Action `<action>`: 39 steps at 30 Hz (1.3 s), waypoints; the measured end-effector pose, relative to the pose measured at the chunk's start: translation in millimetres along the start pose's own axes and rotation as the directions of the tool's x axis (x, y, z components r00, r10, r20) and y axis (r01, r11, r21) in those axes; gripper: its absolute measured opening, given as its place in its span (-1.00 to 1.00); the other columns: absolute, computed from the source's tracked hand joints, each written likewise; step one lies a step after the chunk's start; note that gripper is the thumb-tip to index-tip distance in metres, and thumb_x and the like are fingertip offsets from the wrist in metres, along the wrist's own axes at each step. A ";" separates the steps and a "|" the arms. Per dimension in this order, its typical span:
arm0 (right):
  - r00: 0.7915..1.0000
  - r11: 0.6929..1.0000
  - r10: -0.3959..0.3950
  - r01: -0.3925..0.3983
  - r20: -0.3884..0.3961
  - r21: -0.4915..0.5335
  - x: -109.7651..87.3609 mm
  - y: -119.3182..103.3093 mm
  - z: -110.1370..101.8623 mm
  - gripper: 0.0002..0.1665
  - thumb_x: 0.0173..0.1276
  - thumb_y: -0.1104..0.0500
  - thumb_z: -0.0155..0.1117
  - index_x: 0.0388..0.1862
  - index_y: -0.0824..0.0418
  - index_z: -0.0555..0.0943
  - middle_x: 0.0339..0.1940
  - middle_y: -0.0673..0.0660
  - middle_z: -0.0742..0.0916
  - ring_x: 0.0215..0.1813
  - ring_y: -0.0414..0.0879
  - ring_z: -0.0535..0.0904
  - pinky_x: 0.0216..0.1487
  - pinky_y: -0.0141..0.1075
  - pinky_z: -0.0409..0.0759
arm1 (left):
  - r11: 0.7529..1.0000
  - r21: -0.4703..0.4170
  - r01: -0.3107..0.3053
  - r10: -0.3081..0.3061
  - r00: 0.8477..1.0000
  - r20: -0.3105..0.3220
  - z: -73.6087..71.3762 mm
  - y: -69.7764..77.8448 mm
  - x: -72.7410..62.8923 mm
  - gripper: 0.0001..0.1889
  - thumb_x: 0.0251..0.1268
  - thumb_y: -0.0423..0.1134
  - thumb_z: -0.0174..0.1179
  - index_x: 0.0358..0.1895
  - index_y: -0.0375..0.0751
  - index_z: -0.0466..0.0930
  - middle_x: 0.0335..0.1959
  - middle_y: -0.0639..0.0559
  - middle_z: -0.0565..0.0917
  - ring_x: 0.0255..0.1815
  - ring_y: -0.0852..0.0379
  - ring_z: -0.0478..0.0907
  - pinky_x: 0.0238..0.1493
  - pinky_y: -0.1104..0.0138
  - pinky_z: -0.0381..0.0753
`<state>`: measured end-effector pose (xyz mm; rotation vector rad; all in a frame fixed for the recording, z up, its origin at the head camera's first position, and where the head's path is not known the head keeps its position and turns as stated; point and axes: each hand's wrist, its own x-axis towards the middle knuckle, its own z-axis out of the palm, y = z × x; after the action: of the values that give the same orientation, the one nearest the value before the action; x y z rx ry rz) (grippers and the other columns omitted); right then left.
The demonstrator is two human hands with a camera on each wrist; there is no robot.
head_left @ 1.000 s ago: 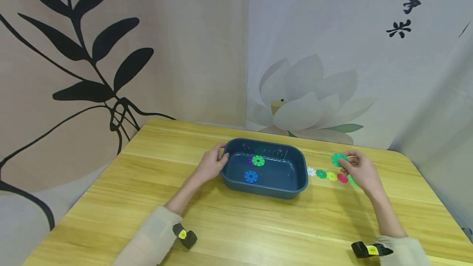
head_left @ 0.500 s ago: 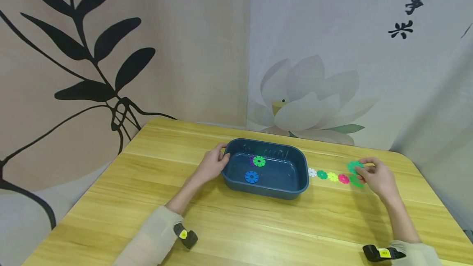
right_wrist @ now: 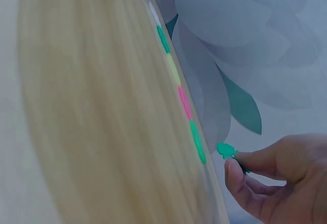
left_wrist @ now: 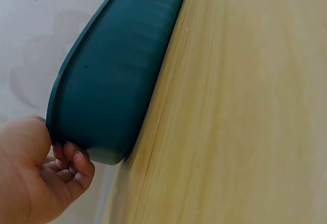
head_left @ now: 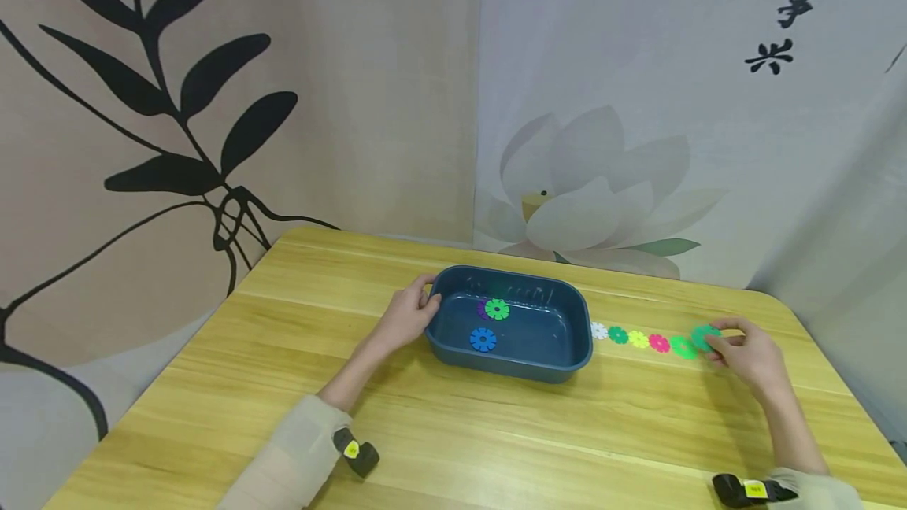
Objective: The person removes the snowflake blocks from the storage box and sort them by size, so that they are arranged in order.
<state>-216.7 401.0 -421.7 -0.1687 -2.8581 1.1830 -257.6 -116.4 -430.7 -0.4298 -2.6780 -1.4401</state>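
With thumb and fingers, my left hand [head_left: 407, 316] grips the left rim of a dark blue plastic basin [head_left: 510, 366]; the left wrist view shows the thumb over the rim and the fingers curled beneath. Inside the basin lie a blue snowflake disc [head_left: 483, 339] and a light green disc [head_left: 497, 309] that partly covers a purple disc [head_left: 482, 308]. My right hand [head_left: 753, 356] pinches a teal green snowflake disc [head_left: 704, 338] just above the table, at the right end of a row. Nearest to it in that row lies a bright green disc [head_left: 683, 348].
The row runs from the basin's right side: a white disc [head_left: 599, 330], a green disc [head_left: 618, 335], a yellow disc [head_left: 638, 339] and a pink disc [head_left: 659, 344]. The wooden table [head_left: 453, 439] meets a printed curtain [head_left: 397, 101] at its far edge.
My right hand has carried the teal green disc rightward and down, past the bright green disc to the row's right end. The left hand and basin have stayed in place.
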 end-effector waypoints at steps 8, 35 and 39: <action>1.000 0.999 0.026 -0.027 0.016 0.046 1.8 16.3 -3.7 -0.51 0.57 0.29 0.08 0.25 0.68 0.31 -0.44 0.14 0.74 -0.48 -0.17 0.71 -0.39 -0.31 0.69 | 1.000 -0.003 0.007 -0.007 1.000 0.003 -0.3 0.0 -0.2 -0.55 0.53 -0.35 0.07 0.37 -0.50 0.35 -0.71 0.12 0.27 -0.71 0.21 0.19 -0.60 0.39 0.24; 0.994 0.985 0.105 -0.102 0.012 -0.138 4.0 25.4 -8.9 -0.42 0.50 0.03 0.19 0.06 0.60 0.46 -0.30 0.34 0.72 -0.42 -0.12 0.60 -0.39 -0.22 0.54 | 1.000 -0.005 0.006 -0.006 1.000 0.008 -0.6 -0.5 -0.8 -0.56 0.54 -0.35 0.05 0.38 -0.48 0.35 -0.70 0.11 0.28 -0.72 0.20 0.20 -0.62 0.40 0.22; 0.994 0.983 0.110 -0.107 0.015 -0.146 3.0 22.8 -9.5 -0.42 0.49 0.03 0.21 0.06 0.59 0.46 -0.22 0.44 0.70 -0.41 -0.12 0.60 -0.38 -0.23 0.54 | 1.000 -0.007 0.003 -0.003 1.000 0.004 -0.2 -0.8 -0.7 -0.56 0.54 -0.35 0.06 0.37 -0.48 0.35 -0.69 0.11 0.28 -0.72 0.20 0.20 -0.62 0.40 0.22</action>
<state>-217.0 424.1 -431.1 -0.3220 -2.9904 0.9977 -257.2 -117.2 -431.3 -0.4296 -2.6785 -1.4513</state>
